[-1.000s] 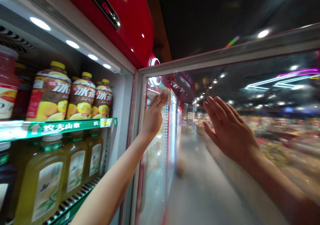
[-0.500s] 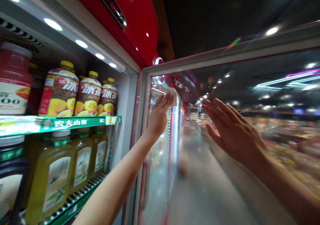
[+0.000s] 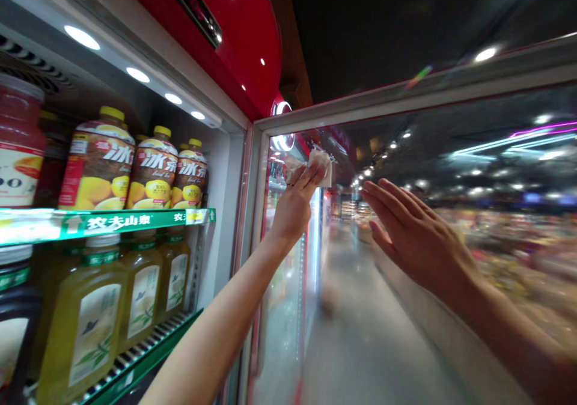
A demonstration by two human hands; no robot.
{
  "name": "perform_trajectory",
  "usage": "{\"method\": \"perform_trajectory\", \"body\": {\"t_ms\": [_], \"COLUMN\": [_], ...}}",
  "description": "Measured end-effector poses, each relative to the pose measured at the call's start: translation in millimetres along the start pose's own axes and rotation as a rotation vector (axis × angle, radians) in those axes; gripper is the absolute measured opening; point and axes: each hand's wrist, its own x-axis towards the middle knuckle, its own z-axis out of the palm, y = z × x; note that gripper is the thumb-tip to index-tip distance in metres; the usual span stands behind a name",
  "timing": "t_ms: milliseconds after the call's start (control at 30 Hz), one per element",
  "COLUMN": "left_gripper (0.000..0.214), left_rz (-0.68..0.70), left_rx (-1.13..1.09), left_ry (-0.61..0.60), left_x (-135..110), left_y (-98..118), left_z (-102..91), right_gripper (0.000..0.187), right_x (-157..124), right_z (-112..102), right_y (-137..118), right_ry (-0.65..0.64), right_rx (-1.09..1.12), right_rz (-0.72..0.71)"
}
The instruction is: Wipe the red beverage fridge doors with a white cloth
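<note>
My left hand (image 3: pixel 294 204) presses a white crumpled cloth (image 3: pixel 321 166) flat against the inside of the open glass fridge door (image 3: pixel 406 285), near its top left corner. The fingers lie stretched over the cloth. My right hand (image 3: pixel 417 240) rests flat on the same glass further right, fingers spread and pointing up-left, with nothing in it. The door's grey frame (image 3: pixel 406 95) runs above both hands.
The open fridge at left holds iced tea bottles (image 3: pixel 148 170) with yellow caps on a green-edged shelf (image 3: pixel 108 222) and yellow-green tea bottles (image 3: pixel 135 291) below. A red fridge header (image 3: pixel 234 38) hangs overhead. Blurred shop aisles show through the glass.
My left hand has slid the cloth a little to the right and upward along the glass. My right hand has stayed flat on the door.
</note>
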Motion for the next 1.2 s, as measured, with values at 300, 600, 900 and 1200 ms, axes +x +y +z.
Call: {"method": "perform_trajectory", "body": {"t_ms": [300,600,900,1200], "left_gripper": [0.094,0.083,0.084,0.076], "left_rz": [-0.042,-0.054,0.035,-0.052], "left_rx": [0.027,0.044,0.005,0.020], "left_ry": [0.029,0.000,-0.002,0.083], "left_x": [5.1,24.8,22.8,30.0], "left_y": [22.2,41.1,67.6,80.8], "left_z": [3.2,7.1,13.6,17.0], "right_gripper": [0.066,0.049,0.070,0.078], "right_x": [1.5,-2.4,-29.9,-31.8], "right_z": [-2.6,-12.1,-40.9,-40.8], "right_y": [0.3,5.2,32.7,37.2], "right_ry": [0.040,0.044,-0.034,-0.046], "right_rx": [0.009,0.093,0.015,0.103], "right_rz": [-0.013,0.011,0.029,0.030]}}
